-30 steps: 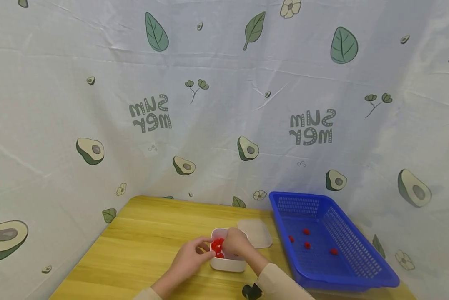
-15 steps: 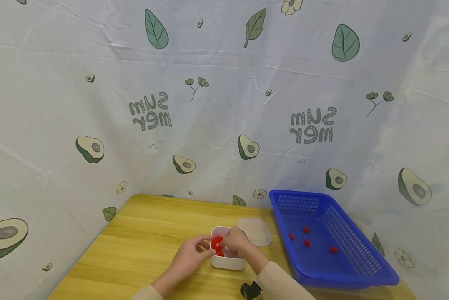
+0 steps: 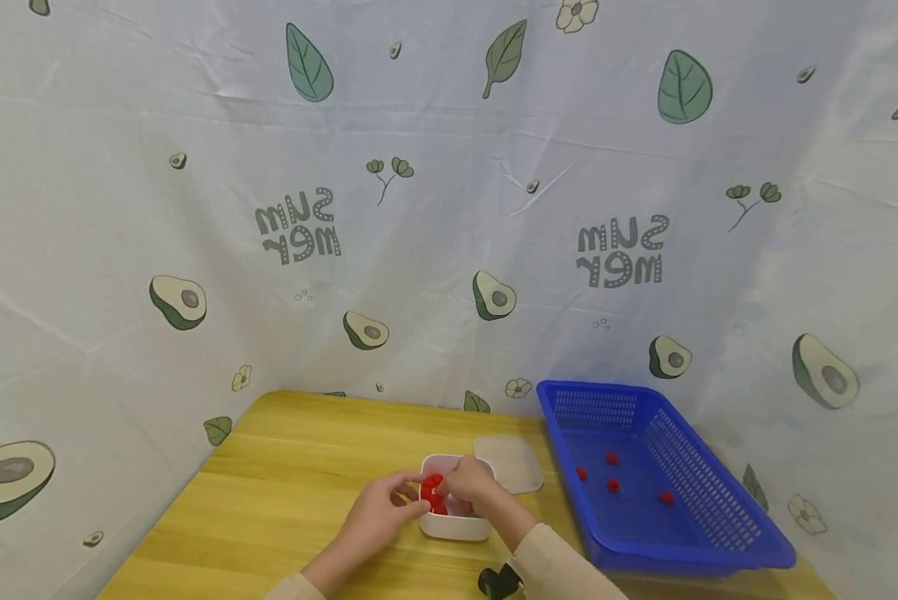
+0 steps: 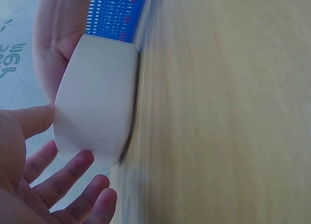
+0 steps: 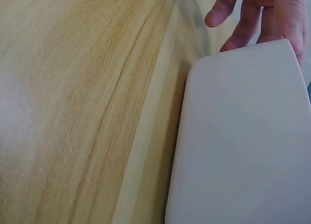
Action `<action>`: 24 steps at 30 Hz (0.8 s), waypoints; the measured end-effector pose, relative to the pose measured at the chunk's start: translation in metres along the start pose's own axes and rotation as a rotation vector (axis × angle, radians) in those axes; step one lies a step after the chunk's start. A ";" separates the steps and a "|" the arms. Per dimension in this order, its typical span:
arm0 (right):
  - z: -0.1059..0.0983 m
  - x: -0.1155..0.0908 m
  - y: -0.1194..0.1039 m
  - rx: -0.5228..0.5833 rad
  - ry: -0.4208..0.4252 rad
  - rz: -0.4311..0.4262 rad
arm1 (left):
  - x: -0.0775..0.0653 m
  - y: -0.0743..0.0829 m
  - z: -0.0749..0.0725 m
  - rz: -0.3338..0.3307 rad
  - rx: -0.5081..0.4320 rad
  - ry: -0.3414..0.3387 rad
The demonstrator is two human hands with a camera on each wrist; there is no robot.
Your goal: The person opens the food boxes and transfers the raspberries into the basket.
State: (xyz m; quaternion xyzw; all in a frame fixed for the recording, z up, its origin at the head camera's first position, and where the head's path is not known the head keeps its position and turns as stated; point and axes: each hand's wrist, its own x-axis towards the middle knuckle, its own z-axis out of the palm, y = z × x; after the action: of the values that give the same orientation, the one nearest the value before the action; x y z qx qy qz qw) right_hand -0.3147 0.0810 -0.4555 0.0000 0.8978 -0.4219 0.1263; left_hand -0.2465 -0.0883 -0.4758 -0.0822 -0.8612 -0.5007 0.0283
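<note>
Though spread, left fingers (image 4: 69, 175) against box (image 4: 97, 97)

On a wood-grained table (image 3: 306, 467), a blue basket (image 3: 681, 557) was set along the right edge, a pale lid (image 3: 516, 467) nearer the far edge than a white container (image 3: 454, 527).

White container (image 3: 454, 527), rounded-square, smooth-walled, open at the top. Stands upright, base flat on the wood-grain surface (image 3: 306, 475), well apart from its left edge and far left corner. Red pieces (image 3: 432, 483) lie clustered along the container's left side; count unclear. Left hand (image 3: 377, 512) touches the container's left wall. Right hand (image 3: 469, 481) reaches inside, fingers beside the red pieces; grip cannot be told.
</note>
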 end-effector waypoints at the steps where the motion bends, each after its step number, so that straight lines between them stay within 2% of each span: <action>1: 0.000 0.000 0.000 0.002 -0.003 0.000 | 0.000 0.000 0.000 -0.005 -0.001 -0.001; 11: 0.000 -0.002 0.003 0.017 -0.032 -0.067 | -0.001 -0.001 0.000 0.007 0.009 -0.001; 24: -0.007 -0.010 -0.006 -0.029 -0.055 -0.072 | 0.000 -0.003 0.000 0.007 0.015 0.003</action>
State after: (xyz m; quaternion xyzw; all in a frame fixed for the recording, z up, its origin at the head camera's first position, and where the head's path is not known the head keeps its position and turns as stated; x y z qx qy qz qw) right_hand -0.3077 0.0833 -0.4440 -0.0460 0.8994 -0.4131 0.1356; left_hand -0.2467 -0.0897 -0.4780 -0.0842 -0.8647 -0.4942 0.0317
